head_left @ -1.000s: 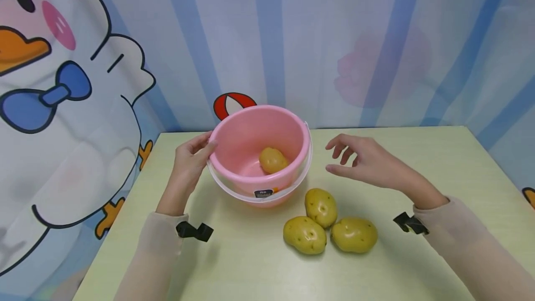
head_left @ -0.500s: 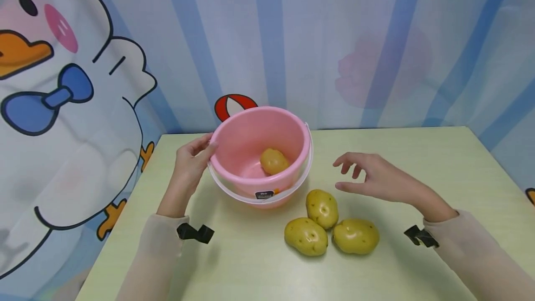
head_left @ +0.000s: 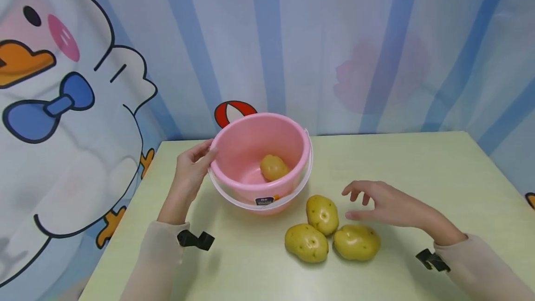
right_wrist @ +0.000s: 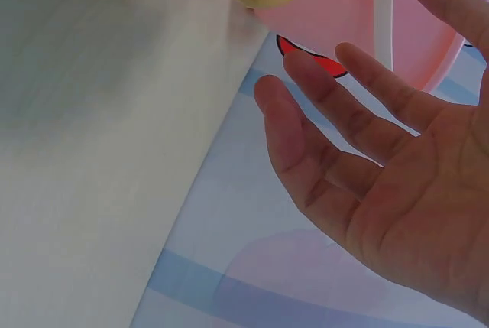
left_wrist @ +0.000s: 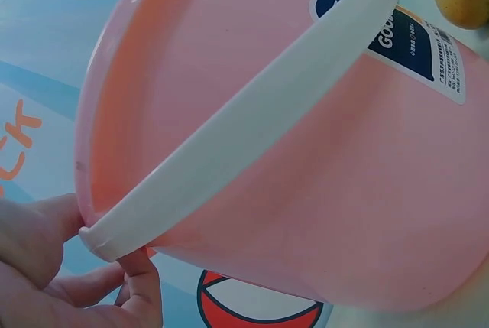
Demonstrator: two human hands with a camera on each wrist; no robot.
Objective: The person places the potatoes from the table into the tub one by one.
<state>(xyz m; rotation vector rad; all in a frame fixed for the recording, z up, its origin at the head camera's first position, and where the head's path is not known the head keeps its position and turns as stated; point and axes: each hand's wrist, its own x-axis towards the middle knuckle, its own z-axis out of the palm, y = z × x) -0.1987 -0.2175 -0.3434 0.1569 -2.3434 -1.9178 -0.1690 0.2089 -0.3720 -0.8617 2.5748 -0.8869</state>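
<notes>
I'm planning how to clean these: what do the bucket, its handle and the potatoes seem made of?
Pink bucket: probably plastic, semi-glossy, with a smooth, evenly coloured wall.
White handle: likely plastic, satin, a smooth band.
Potatoes: shiny, sharp highlights; perhaps plastic imitations, though real ones remain possible.

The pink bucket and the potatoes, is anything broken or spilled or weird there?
Nothing stands out. The pink bucket looks whole, the left hand holds it, and its white handle hangs down in front. One potato sits inside, and three potatoes lie close together on the table. I see no cracks or spills.
</notes>
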